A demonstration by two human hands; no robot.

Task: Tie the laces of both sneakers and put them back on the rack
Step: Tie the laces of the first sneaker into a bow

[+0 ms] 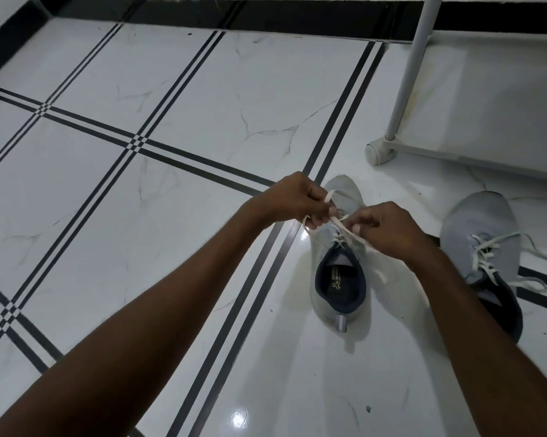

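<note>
Both bare forearms reach forward and inward from the lower corners, so the hands meet close together but apart. The left hand [292, 198] is curled in a loose fist, knuckles up, its fingers [324, 212] pinched shut. The right hand [387, 227] faces it, back upward, wrist bent slightly, thumb and fingertips [357, 228] pressed together.

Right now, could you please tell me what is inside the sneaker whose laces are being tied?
Inside the left sneaker only a dark insole with small pale print shows, ringed by navy lining. The toe end is hidden under the tongue, the laces and both hands.
</note>
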